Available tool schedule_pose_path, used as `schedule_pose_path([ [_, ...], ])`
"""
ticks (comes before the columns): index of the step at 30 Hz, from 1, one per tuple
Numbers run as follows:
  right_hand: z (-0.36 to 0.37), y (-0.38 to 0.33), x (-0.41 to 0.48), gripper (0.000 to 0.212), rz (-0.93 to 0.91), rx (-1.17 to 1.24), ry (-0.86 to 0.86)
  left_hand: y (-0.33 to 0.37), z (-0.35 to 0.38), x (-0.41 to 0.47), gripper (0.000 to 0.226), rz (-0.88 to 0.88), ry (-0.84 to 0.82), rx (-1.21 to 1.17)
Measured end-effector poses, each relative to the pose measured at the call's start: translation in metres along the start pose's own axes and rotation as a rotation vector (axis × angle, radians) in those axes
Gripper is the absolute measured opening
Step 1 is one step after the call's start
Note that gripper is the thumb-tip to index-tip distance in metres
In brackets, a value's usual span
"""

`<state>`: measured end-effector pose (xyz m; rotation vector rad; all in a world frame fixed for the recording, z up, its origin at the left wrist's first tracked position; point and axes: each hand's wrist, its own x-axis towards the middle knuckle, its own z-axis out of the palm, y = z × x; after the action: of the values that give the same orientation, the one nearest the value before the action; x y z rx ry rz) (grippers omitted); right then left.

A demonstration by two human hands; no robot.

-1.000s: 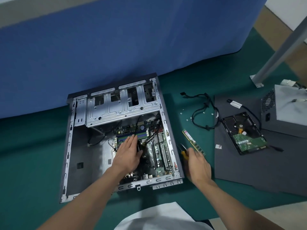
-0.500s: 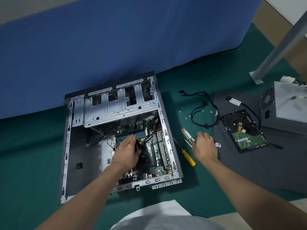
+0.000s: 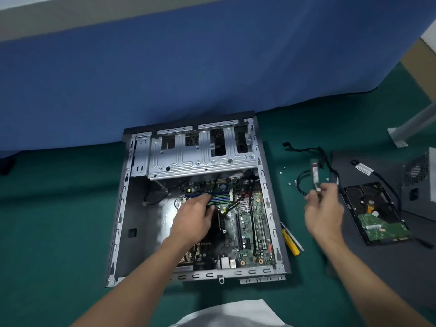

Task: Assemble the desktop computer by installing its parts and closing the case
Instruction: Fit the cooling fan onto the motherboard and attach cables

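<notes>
Fingers (image 3: 330,192) of the right hand (image 3: 324,213) pinch a slim green memory stick (image 3: 315,175) aloft beside the open grey metal computer case (image 3: 122,208), left hand (image 3: 192,219) flat on the green motherboard (image 3: 247,220), while the black hard drive (image 3: 375,215) and grey power-supply box (image 3: 424,185) wait outside.

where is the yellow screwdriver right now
In the head view, the yellow screwdriver lies on the green mat just right of the open case, nearer the person than the right hand holding the memory stick.
</notes>
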<state>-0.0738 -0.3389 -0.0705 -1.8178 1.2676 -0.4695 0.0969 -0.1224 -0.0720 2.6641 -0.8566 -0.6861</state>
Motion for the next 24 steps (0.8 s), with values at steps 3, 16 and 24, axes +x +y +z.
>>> schedule_pose_path([
  [3, -0.012, -0.047, -0.020, 0.004, -0.258, -0.012, 0.039, -0.015, -0.010, 0.007, 0.038, -0.064, 0.134, -0.052],
  [16, 0.114, -0.085, -0.044, 0.013, -0.423, -0.567, -0.661, -0.064, -0.024, 0.032, 0.054, -0.004, -0.024, 0.278],
  [24, 0.171, -0.094, -0.003, 0.017, -0.255, -0.718, -0.933, -0.075, -0.027, 0.034, 0.014, -0.312, -0.021, -0.248],
])
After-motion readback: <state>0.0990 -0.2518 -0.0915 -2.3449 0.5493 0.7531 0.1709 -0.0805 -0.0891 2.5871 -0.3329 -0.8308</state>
